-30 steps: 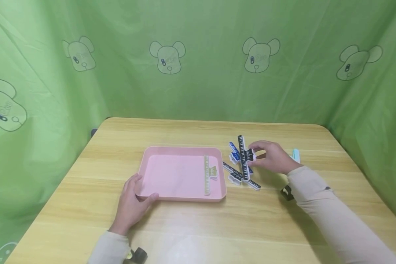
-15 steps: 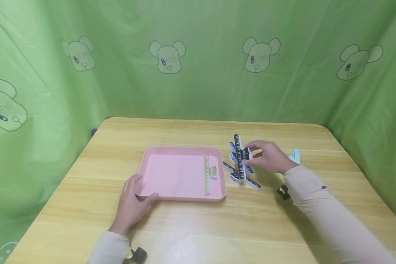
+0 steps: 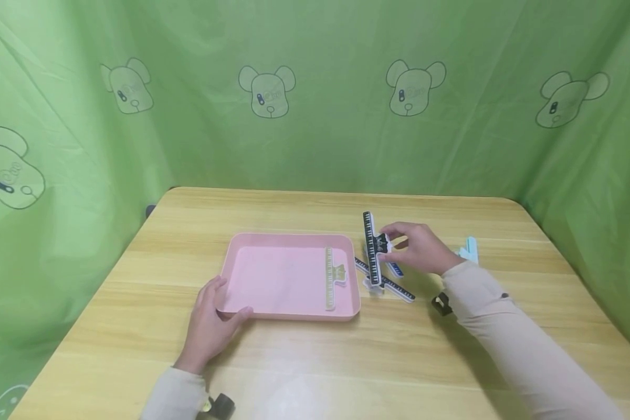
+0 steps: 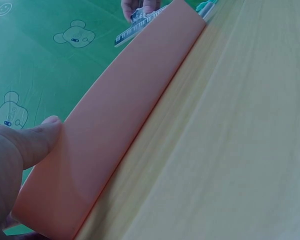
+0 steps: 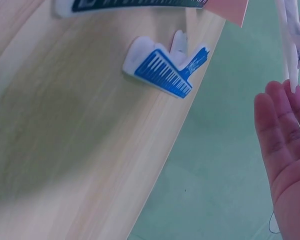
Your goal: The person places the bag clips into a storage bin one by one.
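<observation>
My right hand (image 3: 422, 248) pinches a black clip (image 3: 371, 251) with a piano-key strip by its tab, raised over other clips. Below it lies another black piano-key clip (image 3: 399, 291), beside the tray. A blue piano-key clip (image 5: 162, 72) rests on the table, mostly covered in the head view. The pink tray (image 3: 289, 317) has a gold piano-key clip (image 3: 329, 286) inside, along its right side. At the tray's near left corner, my left hand (image 3: 207, 326) holds on, thumb on the front wall and fingers at the left side; the left wrist view shows the thumb (image 4: 42, 137).
A light teal clip (image 3: 469, 249) lies right of my right hand, partly behind the wrist. The wooden table (image 3: 294, 367) carries everything. Green curtains (image 3: 341, 151) printed with bear heads hang behind and at both sides.
My right hand has moved a little left with the black clip, nearer the tray, now covering more of the blue clip. My left hand and the tray stay in place.
</observation>
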`<state>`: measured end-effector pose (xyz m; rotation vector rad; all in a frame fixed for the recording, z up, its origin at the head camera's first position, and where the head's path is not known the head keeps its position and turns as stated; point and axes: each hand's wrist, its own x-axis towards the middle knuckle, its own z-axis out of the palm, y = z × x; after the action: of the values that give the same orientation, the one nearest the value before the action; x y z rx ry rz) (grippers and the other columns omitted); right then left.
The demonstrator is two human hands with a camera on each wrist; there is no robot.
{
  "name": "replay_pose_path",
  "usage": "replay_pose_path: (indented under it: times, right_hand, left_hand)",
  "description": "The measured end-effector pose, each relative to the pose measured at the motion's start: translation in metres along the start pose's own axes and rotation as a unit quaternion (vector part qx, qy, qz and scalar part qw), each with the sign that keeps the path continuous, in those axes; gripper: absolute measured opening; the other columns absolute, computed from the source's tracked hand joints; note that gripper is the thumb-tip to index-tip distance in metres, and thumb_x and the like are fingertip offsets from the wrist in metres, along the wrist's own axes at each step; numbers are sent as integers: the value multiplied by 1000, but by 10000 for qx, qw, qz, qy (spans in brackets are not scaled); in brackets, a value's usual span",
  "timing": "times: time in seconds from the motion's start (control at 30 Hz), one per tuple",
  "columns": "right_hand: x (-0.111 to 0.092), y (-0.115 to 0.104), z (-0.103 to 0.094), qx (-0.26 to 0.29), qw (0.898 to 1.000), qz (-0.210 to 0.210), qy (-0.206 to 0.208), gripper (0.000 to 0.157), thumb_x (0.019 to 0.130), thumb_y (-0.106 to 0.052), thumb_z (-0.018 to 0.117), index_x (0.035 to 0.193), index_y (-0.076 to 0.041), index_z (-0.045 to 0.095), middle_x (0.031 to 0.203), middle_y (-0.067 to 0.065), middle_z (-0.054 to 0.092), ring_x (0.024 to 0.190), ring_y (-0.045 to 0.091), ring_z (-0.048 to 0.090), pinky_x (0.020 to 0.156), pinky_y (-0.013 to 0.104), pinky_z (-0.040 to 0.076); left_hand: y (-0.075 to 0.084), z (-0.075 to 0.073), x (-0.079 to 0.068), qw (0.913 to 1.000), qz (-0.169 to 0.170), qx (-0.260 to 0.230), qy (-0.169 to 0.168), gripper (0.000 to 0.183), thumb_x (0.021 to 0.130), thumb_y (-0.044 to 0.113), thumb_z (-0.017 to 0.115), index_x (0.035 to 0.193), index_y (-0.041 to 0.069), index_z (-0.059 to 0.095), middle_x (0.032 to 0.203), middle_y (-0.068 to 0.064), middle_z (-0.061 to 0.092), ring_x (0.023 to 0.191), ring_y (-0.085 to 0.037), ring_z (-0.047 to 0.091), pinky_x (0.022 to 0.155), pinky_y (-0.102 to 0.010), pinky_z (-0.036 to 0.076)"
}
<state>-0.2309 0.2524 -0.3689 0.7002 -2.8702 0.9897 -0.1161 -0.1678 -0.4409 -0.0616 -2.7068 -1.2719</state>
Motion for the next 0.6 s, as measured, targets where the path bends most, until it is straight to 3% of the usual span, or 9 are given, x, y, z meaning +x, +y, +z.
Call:
replay_pose_path:
  times: [0.6]
  right_hand:
    - [8,-11,10,12,9999,-147,-76,61,74,-24,85,123,3,60,115,16,65,105,31,61,88,46,55]
  left_hand:
    - [1,0,0,9999,-64,-77,-34,84,82,41,76,144,0,35,151,-22,29,136,-44,31,111,-58,26]
